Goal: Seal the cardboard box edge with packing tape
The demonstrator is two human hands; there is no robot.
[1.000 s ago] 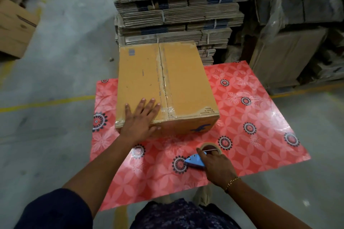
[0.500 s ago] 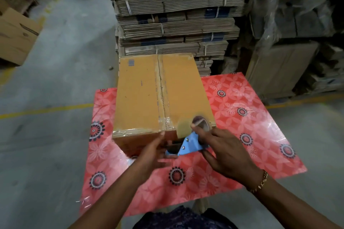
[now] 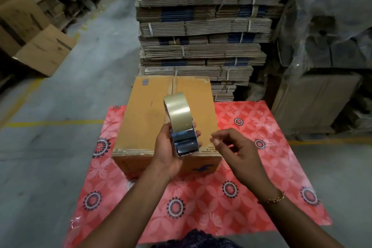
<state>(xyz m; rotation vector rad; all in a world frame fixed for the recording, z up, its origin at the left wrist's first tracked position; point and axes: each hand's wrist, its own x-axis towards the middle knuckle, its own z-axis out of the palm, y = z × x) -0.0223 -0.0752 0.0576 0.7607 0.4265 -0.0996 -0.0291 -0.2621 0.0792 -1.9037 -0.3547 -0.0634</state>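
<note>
A closed brown cardboard box (image 3: 147,119) rests on a table with a red flowered cover (image 3: 251,159); clear tape runs along its middle seam and near top edge. My left hand (image 3: 167,151) grips a tape dispenser (image 3: 182,127) upright above the box's near edge, with the tan tape roll on top and the blue metal body below. To the right of the dispenser, my right hand (image 3: 235,149) hovers apart from it with thumb and forefinger pinched together; I cannot tell whether tape is between them.
A tall stack of bundled flat cardboard (image 3: 201,32) rises right behind the table. An open carton (image 3: 44,50) lies on the concrete floor at the left. Plastic-wrapped goods (image 3: 326,46) stand at the right. A yellow floor line (image 3: 54,123) runs left of the table.
The dispenser passed from my right hand to my left and rose upright above the box. My right hand let go and moved right, fingers pinched. The view tilted up.
</note>
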